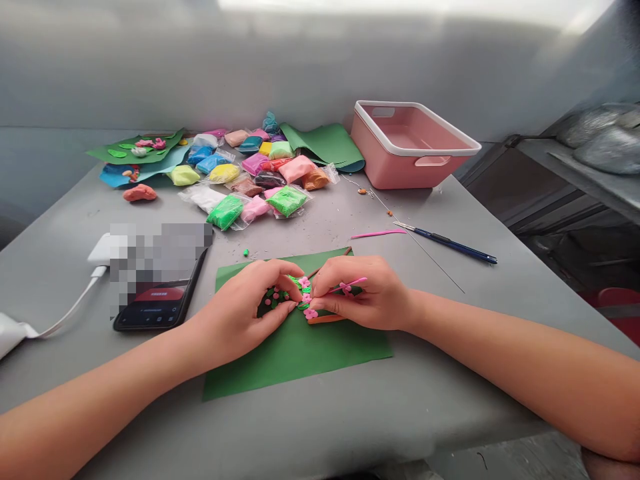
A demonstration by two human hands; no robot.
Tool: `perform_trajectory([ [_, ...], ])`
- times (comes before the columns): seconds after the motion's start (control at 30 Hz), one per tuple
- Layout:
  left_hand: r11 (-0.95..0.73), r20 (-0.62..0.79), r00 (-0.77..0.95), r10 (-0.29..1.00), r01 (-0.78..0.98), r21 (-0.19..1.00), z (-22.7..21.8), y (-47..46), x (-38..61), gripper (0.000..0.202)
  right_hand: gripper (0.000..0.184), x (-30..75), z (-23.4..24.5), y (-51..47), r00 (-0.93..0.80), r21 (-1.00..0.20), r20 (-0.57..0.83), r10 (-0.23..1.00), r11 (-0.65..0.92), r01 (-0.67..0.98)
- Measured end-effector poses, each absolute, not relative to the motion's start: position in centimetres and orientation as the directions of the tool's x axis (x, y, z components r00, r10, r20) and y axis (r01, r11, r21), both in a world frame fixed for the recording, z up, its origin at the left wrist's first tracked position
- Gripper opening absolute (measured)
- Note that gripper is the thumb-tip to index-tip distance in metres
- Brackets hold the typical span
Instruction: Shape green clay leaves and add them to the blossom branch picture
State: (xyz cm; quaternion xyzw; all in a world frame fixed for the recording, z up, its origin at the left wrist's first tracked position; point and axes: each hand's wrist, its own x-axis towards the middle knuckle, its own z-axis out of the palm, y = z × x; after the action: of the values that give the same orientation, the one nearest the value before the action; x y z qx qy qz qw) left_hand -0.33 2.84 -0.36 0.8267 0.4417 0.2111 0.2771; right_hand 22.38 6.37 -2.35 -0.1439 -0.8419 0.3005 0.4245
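Note:
A small clay model point(295, 298) with green leaves and pink flowers rests on a green paper sheet point(300, 350) on the grey table. My left hand point(250, 303) curls round its left side, fingers closed against it. My right hand point(363, 293) pinches a thin pink modelling tool point(350, 285) whose tip touches the flowers. An orange-brown clay strip point(327, 319) lies under my right fingers.
Several bags of coloured clay point(250, 177) lie at the back beside green paper point(325, 143) and a pink bin point(410, 143). A blue-handled tool point(450, 243) and a pink stick point(377, 233) lie right of centre. A phone point(157, 300) with a white cable point(65, 313) sits left.

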Motion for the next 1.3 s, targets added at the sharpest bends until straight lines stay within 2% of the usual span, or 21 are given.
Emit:
perform_trajectory([
  [0.67,-0.493,0.142,0.531,0.836,0.610,0.620,-0.49,2.83,-0.42,0.026,0.008,22.33,-2.31,6.28,-0.586,-0.631,0.612,0.532,0.774,0.044],
  [0.87,-0.520,0.159,0.549,0.820,0.601,0.606,-0.62,2.75,-0.53,0.026,0.007,22.30,-2.17,6.19,-0.577,-0.685,0.574,0.581,0.727,0.050],
  [1.03,-0.544,0.158,0.576,0.802,0.595,0.591,-0.47,2.63,-0.60,0.023,0.006,22.36,-2.14,6.17,-0.584,-0.687,0.573,0.575,0.726,0.040],
  [1.3,-0.663,0.329,0.587,0.739,0.550,0.508,-0.31,2.55,-0.61,0.020,0.007,22.46,-1.97,5.99,-0.580,-0.694,0.575,0.577,0.719,0.027],
])
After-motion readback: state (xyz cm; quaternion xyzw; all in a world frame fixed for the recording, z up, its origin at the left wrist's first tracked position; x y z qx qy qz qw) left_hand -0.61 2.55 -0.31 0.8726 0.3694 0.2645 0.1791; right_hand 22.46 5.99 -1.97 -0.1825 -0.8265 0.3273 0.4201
